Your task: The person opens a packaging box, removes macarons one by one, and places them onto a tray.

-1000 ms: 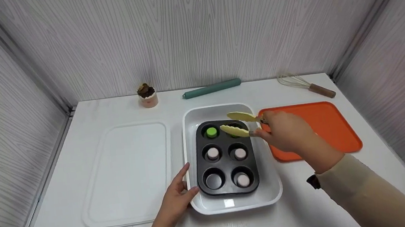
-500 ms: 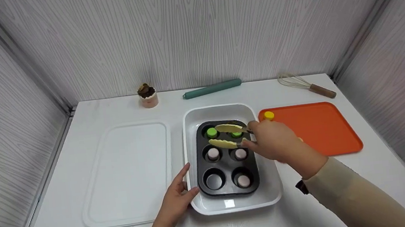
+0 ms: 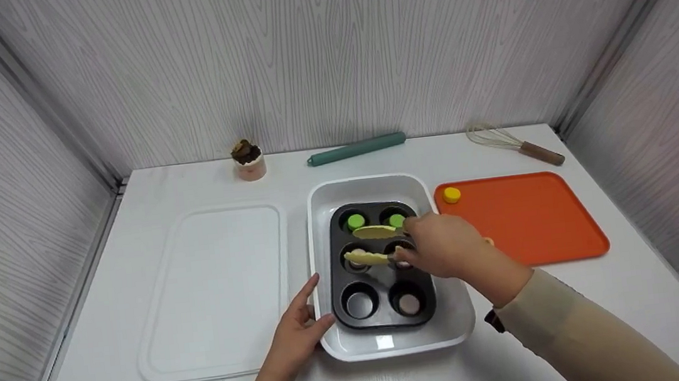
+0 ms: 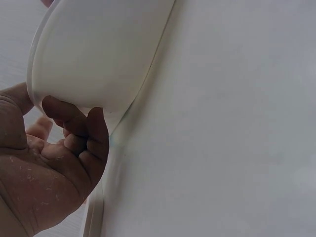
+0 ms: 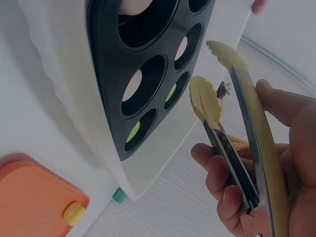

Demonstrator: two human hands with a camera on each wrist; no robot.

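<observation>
My left hand [image 3: 295, 337] grips the near-left wall of a white rectangular tub [image 3: 399, 353], thumb at its rim and the other fingers curled against the outside in the left wrist view. My right hand [image 3: 446, 243] holds yellow-tipped tongs [image 5: 205, 98], their two scalloped tips spread apart with nothing between them. The tips hang over the middle row of a black six-cup muffin tin [image 3: 380, 281] inside the tub. A green round piece [image 3: 355, 221] sits in each back cup. Pale pink pieces lie in the middle cups, partly hidden by the tongs, and one pink piece [image 3: 409, 304] lies front right.
Right of the tub lies an orange tray [image 3: 537, 214] bearing a yellow round piece [image 3: 452, 195]. Behind stand a small dessert cup [image 3: 250, 165], a green rolling pin [image 3: 357, 149] and a whisk [image 3: 540, 152]. A flat white lid [image 3: 217, 291] lies at left.
My right hand has moved left and nearer with the tongs, from the back-right cup to the middle row. The yellow piece on the orange tray has come into view. My left hand stays put.
</observation>
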